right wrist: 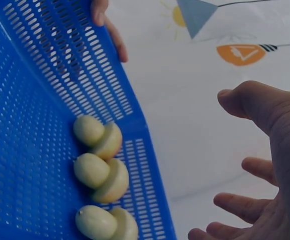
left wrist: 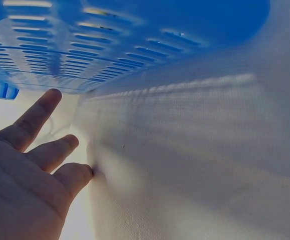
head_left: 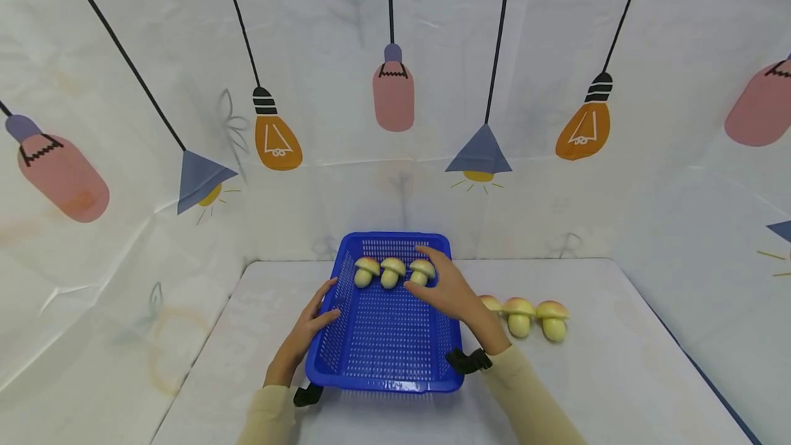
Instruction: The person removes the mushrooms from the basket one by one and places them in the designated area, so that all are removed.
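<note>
A blue plastic basket [head_left: 384, 384] stands on the table with three toy mushrooms in a row at its far end: a left one [head_left: 364, 272], a middle one [head_left: 392, 273] and a right one [head_left: 421, 270]. My left hand [head_left: 299, 335] is at the basket's left side, its thumb over the rim and its fingers stretched along the outer wall. Over the right mushroom is my right hand [head_left: 454, 290], thumb and fingers spread apart. In the right wrist view this hand [right wrist: 265, 175] holds nothing and lies beyond the basket's rim, apart from the mushrooms.
To the right of the basket, several more toy mushrooms [head_left: 519, 316] lie in a row on the white table [head_left: 618, 376]; the leftmost is partly hidden by the right hand. Behind the table hangs a white cloth backdrop [head_left: 334, 204] printed with lamps.
</note>
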The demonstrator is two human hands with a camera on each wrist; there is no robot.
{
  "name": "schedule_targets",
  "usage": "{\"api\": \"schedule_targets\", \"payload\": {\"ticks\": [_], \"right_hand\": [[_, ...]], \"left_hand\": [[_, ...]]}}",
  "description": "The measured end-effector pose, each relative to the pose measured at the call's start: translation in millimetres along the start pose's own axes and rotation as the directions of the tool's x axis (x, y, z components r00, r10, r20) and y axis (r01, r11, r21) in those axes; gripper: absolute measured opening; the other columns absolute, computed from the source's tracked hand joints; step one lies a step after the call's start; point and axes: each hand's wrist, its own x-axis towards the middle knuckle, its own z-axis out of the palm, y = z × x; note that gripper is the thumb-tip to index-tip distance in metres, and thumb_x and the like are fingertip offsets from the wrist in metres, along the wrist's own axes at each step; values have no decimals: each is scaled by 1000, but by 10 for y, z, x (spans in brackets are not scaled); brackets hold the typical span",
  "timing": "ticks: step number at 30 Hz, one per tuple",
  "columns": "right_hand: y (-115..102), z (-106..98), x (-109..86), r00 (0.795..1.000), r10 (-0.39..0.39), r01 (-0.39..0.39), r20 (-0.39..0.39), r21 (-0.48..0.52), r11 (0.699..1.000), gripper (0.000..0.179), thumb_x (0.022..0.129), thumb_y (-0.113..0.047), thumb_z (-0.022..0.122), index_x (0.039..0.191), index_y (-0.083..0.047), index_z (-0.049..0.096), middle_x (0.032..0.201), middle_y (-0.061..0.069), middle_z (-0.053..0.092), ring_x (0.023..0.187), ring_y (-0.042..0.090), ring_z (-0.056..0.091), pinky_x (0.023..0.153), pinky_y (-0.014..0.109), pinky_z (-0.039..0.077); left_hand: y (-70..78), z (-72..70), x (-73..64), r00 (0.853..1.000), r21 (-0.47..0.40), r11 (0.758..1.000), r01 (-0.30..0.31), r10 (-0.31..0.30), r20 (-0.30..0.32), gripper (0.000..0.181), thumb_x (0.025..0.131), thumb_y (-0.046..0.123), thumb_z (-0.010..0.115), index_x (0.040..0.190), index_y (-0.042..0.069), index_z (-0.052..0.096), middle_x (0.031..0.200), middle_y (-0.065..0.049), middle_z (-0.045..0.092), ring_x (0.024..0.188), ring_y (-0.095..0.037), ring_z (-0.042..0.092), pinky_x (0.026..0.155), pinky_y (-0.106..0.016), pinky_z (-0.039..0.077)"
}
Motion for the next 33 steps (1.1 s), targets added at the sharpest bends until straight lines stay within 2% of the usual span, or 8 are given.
{"api": "schedule_targets", "payload": {"ticks": [6,12,18,23,29,33], "right_hand": [[91,59,149,999,29,-28,27,-28,999,82,92,-42,72,159,-10,37,164,14,36,152,38,33,116,64,33],[180,112,284,998,37,-36,46,-30,999,80,93,-38,72,159,-8,37,163,15,38,151,39,33,117,63,33],[249,164,404,997,49,-46,51,-58,997,80,92,-39,72,157,-6,40,160,18,42,148,41,38,115,62,36],[281,202,459,995,86,-83,55,-53,995,80,90,-36,74,156,-6,41,159,19,42,148,41,38,116,61,35],[365,253,498,995,94,-91,42,-53,994,77,90,-30,76,153,0,42,157,24,44,146,43,39,116,61,35],[364,261,525,992,105,-100,63,-72,992,79,90,-30,75,154,0,40,157,24,43,146,44,39,115,61,36]], "left_hand": [[0,0,-8,1000,-3,1000,-12,12,10,71,104,24,54,165,31,19,159,-30,35,125,-43,59,93,-48,56],[9,1,-8,1000,-14,1000,-4,4,2,71,104,23,55,165,33,20,158,-28,37,125,-45,59,92,-47,57],[9,-4,-11,1000,-8,1000,-4,4,-3,71,104,23,55,165,32,20,157,-29,37,123,-44,60,92,-48,57],[15,-2,-19,1000,-4,1000,-7,7,1,71,104,24,54,165,31,20,158,-30,36,124,-43,60,93,-49,56],[13,11,-5,1000,2,1000,-3,3,-7,71,103,23,56,165,30,22,156,-31,38,123,-42,60,93,-46,56],[5,7,5,1000,0,1000,-5,5,-12,71,103,22,56,165,28,22,156,-31,39,122,-41,61,91,-45,57]]}}
